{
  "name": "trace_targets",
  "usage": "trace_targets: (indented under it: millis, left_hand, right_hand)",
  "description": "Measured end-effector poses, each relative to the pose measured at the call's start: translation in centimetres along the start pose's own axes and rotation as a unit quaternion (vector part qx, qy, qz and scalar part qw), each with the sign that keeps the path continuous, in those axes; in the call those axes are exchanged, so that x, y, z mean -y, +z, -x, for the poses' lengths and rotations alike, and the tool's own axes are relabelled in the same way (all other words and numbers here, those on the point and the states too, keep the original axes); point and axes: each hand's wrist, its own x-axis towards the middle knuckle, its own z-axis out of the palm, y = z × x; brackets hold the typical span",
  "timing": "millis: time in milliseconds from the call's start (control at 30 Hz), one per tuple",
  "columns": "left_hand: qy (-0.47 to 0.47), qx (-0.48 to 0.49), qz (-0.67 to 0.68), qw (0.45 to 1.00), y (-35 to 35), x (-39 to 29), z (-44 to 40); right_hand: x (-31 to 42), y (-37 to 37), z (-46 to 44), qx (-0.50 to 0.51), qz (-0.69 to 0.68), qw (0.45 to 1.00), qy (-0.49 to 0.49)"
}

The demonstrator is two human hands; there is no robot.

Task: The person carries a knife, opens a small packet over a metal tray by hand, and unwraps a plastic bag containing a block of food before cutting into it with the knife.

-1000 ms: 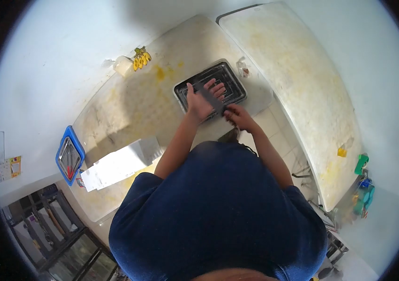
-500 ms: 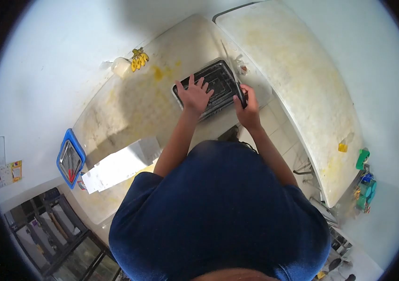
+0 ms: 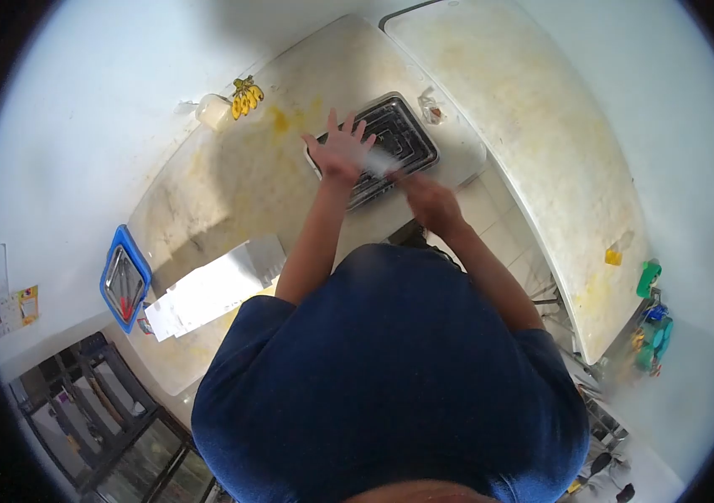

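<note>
Right hand (image 3: 435,207) swung leftward, blurred tool (image 3: 382,162) gripped, left hand (image 3: 343,154) spread

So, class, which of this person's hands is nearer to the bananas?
Left. The left hand, spread open at the black tray, is right of the bananas; the right hand is farther right and lower in view.

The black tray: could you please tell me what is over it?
The left hand, spread, and a blurred object in the right hand overlap the black tray; whatever they cover is hidden.
</note>
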Motion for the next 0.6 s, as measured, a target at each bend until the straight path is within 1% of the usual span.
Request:
trace_targets:
  millis: [33, 100, 133, 200, 233, 333, 367, 433, 467, 500, 533, 600]
  left_hand:
    - [0.007, 0.012, -0.013, 1.0, 0.2, 0.1, -0.3]
    - [0.013, -0.022, -0.083, 0.996, 0.1, -0.3, -0.9]
    - [0.02, -0.038, -0.117, 0.992, -0.1, -0.7, -1.6]
    - [0.07, -0.087, -0.271, 0.956, -0.7, -1.0, -2.3]
    - [0.092, -0.111, -0.345, 0.928, -0.9, -1.0, -2.2]
    - [0.133, -0.121, -0.394, 0.901, -0.3, -0.8, -2.1]
    - [0.145, -0.112, -0.402, 0.897, 0.0, -0.7, -2.1]
    - [0.165, -0.096, -0.417, 0.889, 0.2, -0.5, -1.8]
    - [0.159, -0.081, -0.418, 0.891, 0.4, -0.4, -1.7]
    - [0.154, -0.066, -0.419, 0.892, 0.8, -0.3, -1.4]
    - [0.15, -0.054, -0.42, 0.894, 1.2, -0.3, -1.2]
    - [0.059, 0.013, -0.326, 0.943, 2.1, -0.6, -0.6]
  right_hand:
    - [0.2, 0.7, 0.4, -0.011, -0.081, 0.997, 0.0]
    - [1.1, 1.8, 0.8, -0.034, -0.242, 0.97, -0.001]
    - [0.7, 1.5, 0.4, -0.04, -0.302, 0.952, 0.015]
    - [-0.4, -0.2, 1.1, -0.039, -0.422, 0.904, 0.051]
    - [0.0, -2.0, 1.3, -0.027, -0.506, 0.855, 0.112]
    - [-0.1, -6.0, 0.9, 0.007, -0.639, 0.76, 0.114]
    - [0.2, -6.6, 0.6, -0.003, -0.65, 0.753, 0.101]
    - [-0.7, -5.8, 0.4, 0.004, -0.664, 0.737, 0.127]
    - [-1.0, -5.5, 0.4, 0.01, -0.67, 0.729, 0.139]
    - [-0.6, -5.6, 0.4, 0.001, -0.682, 0.711, 0.171]
    - [-0.7, -5.3, 0.7, 0.008, -0.733, 0.665, 0.145]
    - [-0.9, -4.1, 1.0, 0.026, -0.823, 0.561, 0.088]
